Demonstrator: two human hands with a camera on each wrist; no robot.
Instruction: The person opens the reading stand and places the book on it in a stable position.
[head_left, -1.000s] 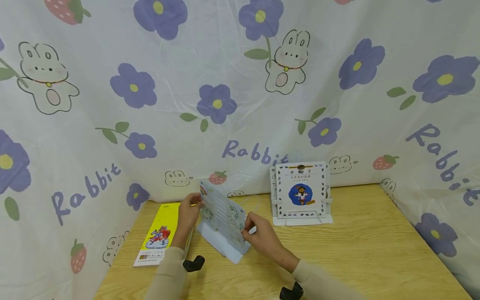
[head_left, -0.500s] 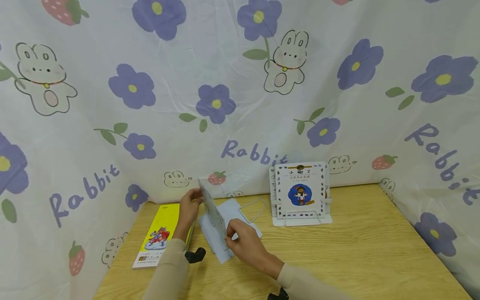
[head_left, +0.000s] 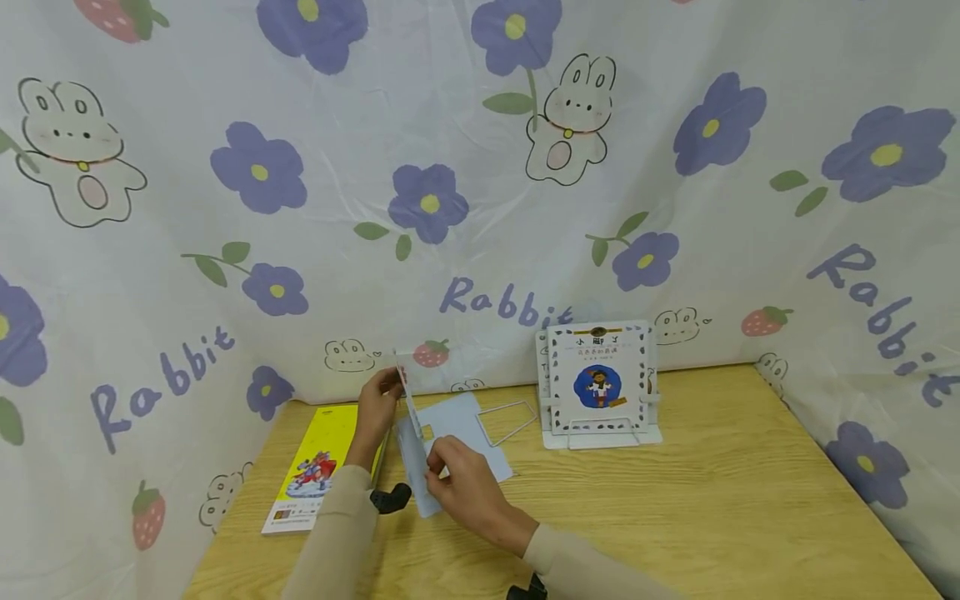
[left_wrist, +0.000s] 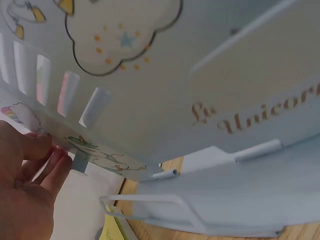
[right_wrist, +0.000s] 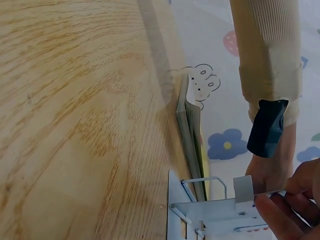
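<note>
A pale metal book stand (head_left: pixel 453 425) with a unicorn print and slots stands on the table, its panel almost edge-on in the head view. At the panel's far edge, my left hand (head_left: pixel 377 408) pinches it between thumb and fingers. The left wrist view shows that hand (left_wrist: pixel 30 185) beside the printed panel (left_wrist: pixel 145 115), with the base and a wire holder (left_wrist: pixel 150 199) below. My right hand (head_left: pixel 472 487) pinches the panel's near edge. In the right wrist view, the right hand's fingers (right_wrist: pixel 280 215) hold the edge next to a small bent tab (right_wrist: pixel 243 188).
A yellow-covered book (head_left: pixel 318 462) lies left of the stand, beside my left forearm. At the back right, a second stand (head_left: pixel 551 442) holds a white picture book (head_left: pixel 597 350) upright. A thin wire loop (head_left: pixel 525 429) reaches right from the nearer stand. Patterned cloth (head_left: pixel 330 250) hangs behind the table.
The stand has turned, so its printed panel goes from facing the head camera to nearly edge-on. My right hand has swung left with the panel edge; my left hand has barely moved.
</note>
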